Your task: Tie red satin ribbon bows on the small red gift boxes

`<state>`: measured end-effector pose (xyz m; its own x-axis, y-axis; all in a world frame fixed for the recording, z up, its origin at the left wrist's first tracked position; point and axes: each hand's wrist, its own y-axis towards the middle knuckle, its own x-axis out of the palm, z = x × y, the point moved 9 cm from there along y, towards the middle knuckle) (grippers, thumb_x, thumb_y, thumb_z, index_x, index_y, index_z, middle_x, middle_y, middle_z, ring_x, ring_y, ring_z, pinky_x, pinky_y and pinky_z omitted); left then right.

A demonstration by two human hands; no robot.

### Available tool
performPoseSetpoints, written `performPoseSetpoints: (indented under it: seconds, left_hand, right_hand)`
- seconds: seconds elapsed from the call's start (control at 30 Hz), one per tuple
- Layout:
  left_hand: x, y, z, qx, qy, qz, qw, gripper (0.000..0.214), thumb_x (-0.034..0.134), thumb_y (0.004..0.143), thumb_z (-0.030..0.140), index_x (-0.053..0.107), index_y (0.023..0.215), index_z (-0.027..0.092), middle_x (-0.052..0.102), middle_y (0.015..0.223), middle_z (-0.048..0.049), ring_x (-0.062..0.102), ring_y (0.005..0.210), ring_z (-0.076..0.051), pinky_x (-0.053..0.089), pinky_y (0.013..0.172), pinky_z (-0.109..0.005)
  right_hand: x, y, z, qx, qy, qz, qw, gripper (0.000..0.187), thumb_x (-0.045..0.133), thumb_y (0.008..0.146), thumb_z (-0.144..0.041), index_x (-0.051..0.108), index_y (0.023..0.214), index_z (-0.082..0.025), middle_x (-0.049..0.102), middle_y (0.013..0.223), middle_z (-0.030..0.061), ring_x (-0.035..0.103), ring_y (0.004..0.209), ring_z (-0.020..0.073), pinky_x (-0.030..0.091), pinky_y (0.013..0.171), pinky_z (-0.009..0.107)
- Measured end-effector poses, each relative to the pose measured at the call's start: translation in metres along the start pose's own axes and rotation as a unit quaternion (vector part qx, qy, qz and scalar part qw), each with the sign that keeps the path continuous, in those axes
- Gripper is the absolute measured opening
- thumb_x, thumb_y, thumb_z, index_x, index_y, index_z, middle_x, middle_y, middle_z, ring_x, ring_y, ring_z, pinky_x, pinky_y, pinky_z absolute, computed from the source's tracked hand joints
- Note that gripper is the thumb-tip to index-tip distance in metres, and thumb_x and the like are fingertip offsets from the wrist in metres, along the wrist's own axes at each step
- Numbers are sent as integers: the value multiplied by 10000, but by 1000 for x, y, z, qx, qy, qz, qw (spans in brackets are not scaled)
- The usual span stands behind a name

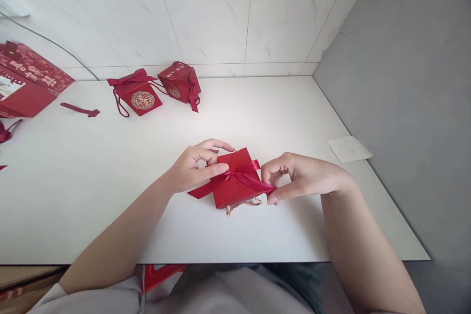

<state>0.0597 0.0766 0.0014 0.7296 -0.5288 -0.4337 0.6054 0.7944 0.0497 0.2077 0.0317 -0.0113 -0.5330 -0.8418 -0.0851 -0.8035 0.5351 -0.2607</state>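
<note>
A small red gift box (235, 187) with a gold cord handle stands on the white table (110, 196) in front of me. A red satin ribbon (246, 175) crosses its top. My left hand (195, 167) pinches the ribbon at the middle of the box top, fingers closed. My right hand (300, 176) pinches the ribbon's right end beside the box, thumb and forefinger closed on it. The ribbon's other end lies loose at the box's left.
Two finished red gift boxes with bows (138, 94) (181, 83) stand at the back of the table. A loose red ribbon piece (80, 109) and a large red carton (25, 81) are at the far left. A white paper square (349, 149) lies at the right edge.
</note>
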Motion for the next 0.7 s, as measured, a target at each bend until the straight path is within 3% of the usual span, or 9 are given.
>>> performPoseSetpoints:
  seconds: [0.1,0.2,0.27,0.33,0.4,0.47,0.53,0.7]
  left_hand:
    - [-11,-2,-1,-2,17,87,996,431,610,875,285,481,483,160,678,1133,-75,640,1079,-224,469,971,-348]
    - [-26,-7,-5,-13,14,188,982,458,610,867,261,429,458,162,705,1063,-56,647,1048,-217,472,945,-345]
    - [-35,-9,-10,-27,-5,229,973,468,603,869,266,424,449,164,716,1030,-56,654,1034,-227,501,864,-336]
    - [-39,-8,-16,-43,-25,224,973,483,592,879,299,437,441,164,718,1036,-64,658,1037,-241,521,792,-326]
    - [-36,-4,-18,-51,-34,160,985,487,589,883,348,477,446,165,707,1103,-74,634,1104,-266,533,775,-321]
    - [-30,0,-17,-48,-31,79,995,457,609,869,379,531,471,167,674,1204,-72,587,1192,-287,541,804,-316]
    - [-29,0,-16,-55,-20,36,998,392,647,844,380,583,521,168,625,1293,-57,596,1179,-282,544,826,-312]
    - [-29,-2,-14,-71,-10,33,997,392,657,847,368,580,527,156,627,1253,-53,669,994,-218,541,837,-314]
  right_hand:
    - [-19,0,-9,-55,-24,118,991,165,711,830,-311,607,782,-192,663,749,-3,612,691,137,472,668,278]
    - [-43,-8,-19,-135,-43,267,953,119,708,841,-295,636,821,-203,653,798,10,602,766,148,472,742,299]
    - [-50,-12,-19,-161,-32,301,939,100,714,839,-292,655,838,-211,651,798,15,599,776,155,477,747,307]
    - [-54,-13,-16,-163,-13,305,938,102,720,836,-298,661,838,-214,652,778,15,599,750,155,483,720,306]
    - [-55,-12,-11,-140,6,292,946,124,723,835,-314,657,841,-209,662,782,20,613,761,159,493,728,310]
    - [-49,-6,-3,-93,25,245,965,164,704,850,-352,650,856,-198,680,811,33,634,799,170,504,765,326]
    - [-40,-1,4,-46,43,191,980,215,682,862,-400,647,878,-189,692,848,46,647,831,180,511,797,343]
    - [-21,10,5,-8,73,124,990,311,641,874,-480,668,890,-170,722,894,73,678,846,196,530,830,363]
